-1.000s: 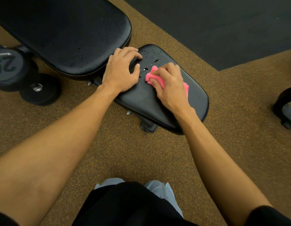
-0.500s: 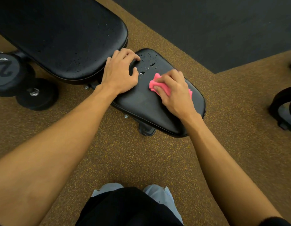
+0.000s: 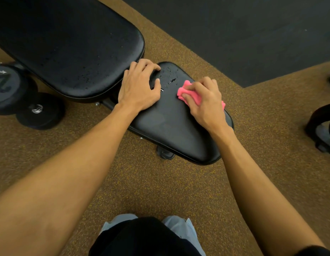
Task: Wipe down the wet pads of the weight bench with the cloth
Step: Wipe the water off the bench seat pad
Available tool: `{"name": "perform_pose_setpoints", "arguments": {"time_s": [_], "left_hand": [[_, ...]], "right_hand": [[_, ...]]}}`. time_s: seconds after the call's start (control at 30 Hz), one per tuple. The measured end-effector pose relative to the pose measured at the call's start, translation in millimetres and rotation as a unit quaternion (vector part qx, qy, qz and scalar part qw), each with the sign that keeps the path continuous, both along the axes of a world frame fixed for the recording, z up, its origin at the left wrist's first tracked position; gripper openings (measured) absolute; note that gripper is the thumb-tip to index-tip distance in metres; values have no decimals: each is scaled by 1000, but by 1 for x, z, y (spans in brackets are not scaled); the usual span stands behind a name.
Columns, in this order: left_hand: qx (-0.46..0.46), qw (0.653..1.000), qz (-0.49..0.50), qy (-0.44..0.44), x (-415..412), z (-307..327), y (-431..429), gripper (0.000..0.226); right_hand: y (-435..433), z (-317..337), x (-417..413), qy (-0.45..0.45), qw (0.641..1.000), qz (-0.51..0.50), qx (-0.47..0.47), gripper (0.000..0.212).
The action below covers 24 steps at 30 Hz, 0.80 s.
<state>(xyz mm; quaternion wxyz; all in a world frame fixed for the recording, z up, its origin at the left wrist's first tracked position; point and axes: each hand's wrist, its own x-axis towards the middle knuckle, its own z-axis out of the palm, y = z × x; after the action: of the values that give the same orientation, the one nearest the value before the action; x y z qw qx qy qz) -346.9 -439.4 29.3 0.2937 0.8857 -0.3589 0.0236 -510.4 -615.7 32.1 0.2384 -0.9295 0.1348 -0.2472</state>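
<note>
Far left of the seat pad (image 3: 169,130), a black dumbbell (image 3: 16,93) lies on the speckled brown floor (image 3: 142,182); I read part of a numeral on its end. Between the dumbbell and the seat pad lies the long back pad (image 3: 68,43), black and dotted with fine droplets, its rounded end just beside the seat pad's narrow end.

On that narrow end rests the left hand (image 3: 140,87), palm down, fingers (image 3: 151,66) loosely bent, thumb flat on the vinyl; it holds nothing.

Right of the thumb, toward the seat pad's far edge, I see a patch of water beads (image 3: 169,79) on the surface. Just right of the beads sits the pink cloth (image 3: 186,92), bunched and pressed against the seat pad. The right hand (image 3: 206,104) covers it, fingers curled round the cloth and gripping it; a pink corner shows at the hand's right side. Nearer me, the seat pad's wide end looks matte.

Beyond the seat pad, a dark mat (image 3: 253,34) covers the floor. Well to the right of the seat pad, part of a black frame (image 3: 323,126) stands at the picture's edge.
</note>
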Motion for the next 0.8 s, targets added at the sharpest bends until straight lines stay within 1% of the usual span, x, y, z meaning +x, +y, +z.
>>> {"name": "perform_pose_setpoints", "arguments": {"time_s": [0.07, 0.13, 0.17, 0.2, 0.27, 0.37, 0.43, 0.53, 0.57, 0.6, 0.67, 0.73, 0.8], "left_hand": [[-1, 1000, 2, -2, 0, 0, 0, 35], [-1, 1000, 1, -2, -1, 1, -1, 35], [0, 1000, 1, -1, -1, 1, -1, 35], [0, 1000, 0, 0, -1, 1, -1, 36], [-1, 1000, -1, 1, -1, 1, 0, 36], [-7, 1000, -1, 3, 0, 1, 0, 36], [-9, 1000, 1, 1, -1, 1, 0, 35], [-6, 1000, 2, 4, -1, 2, 0, 35], [-6, 1000, 2, 6, -1, 2, 0, 35], [-5, 1000, 2, 7, -2, 1, 0, 35], [-4, 1000, 1, 7, -3, 1, 0, 35], [-5, 1000, 1, 8, -2, 1, 0, 36], [-5, 1000, -2, 7, -1, 1, -1, 36]], "right_hand": [[-8, -1, 2, -12, 998, -55, 11, 23], [-13, -4, 20, -6, 993, -112, 23, 23], [-12, -4, 31, 1, 992, -122, 25, 23], [-10, -3, 40, 2, 993, -112, 23, 22], [-4, -1, 47, 0, 998, -57, 13, 20], [-2, 2, 27, -4, 1000, 31, 2, 21], [-9, 1, 15, -12, 1000, 15, 6, 21], [-15, -4, 33, -6, 997, -79, 22, 22], [-13, -5, 43, -4, 995, -96, 24, 22], [-10, -5, 52, -3, 995, -94, 22, 21], [-1, -3, 59, -4, 999, -51, 16, 19], [6, 0, 46, 0, 1000, 10, 4, 18], [6, 2, 24, 1, 1000, 24, -6, 19]]}}
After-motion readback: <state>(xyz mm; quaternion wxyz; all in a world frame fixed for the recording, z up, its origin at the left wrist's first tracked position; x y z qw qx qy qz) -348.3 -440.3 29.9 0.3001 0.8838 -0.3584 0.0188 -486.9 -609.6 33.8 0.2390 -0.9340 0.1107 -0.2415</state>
